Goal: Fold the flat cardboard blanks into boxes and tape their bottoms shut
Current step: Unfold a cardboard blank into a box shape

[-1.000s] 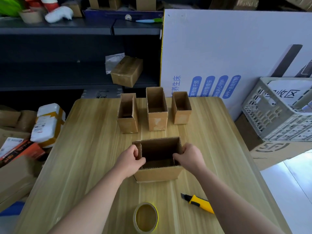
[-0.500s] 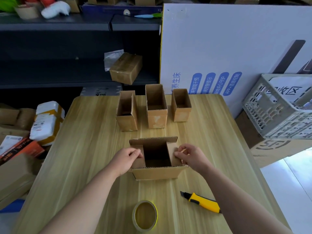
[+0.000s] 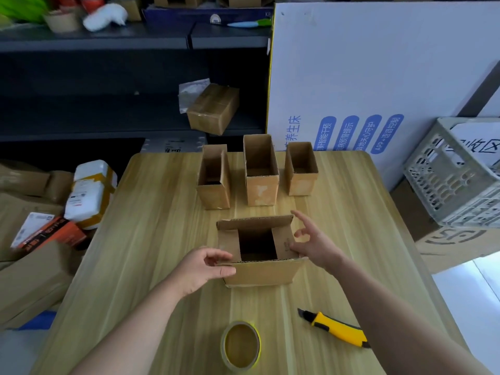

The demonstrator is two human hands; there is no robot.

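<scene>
1. Two hands at box [image 3: 258,272], mid-table [image 3: 151,228], side flaps folded in.
2. Left hand [image 3: 201,266] pinching near-left corner.
3. Right hand [image 3: 315,243] spread open, thumb touching right flap.
4. Tape roll [image 3: 240,345], cutter [image 3: 335,330] nearer.

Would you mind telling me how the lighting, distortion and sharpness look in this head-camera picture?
Head view: soft, even light on the table; bright overexposed floor at lower right; wide-angle bending curves the white board and crate; the box is sharp, the right hand slightly blurred.
</scene>
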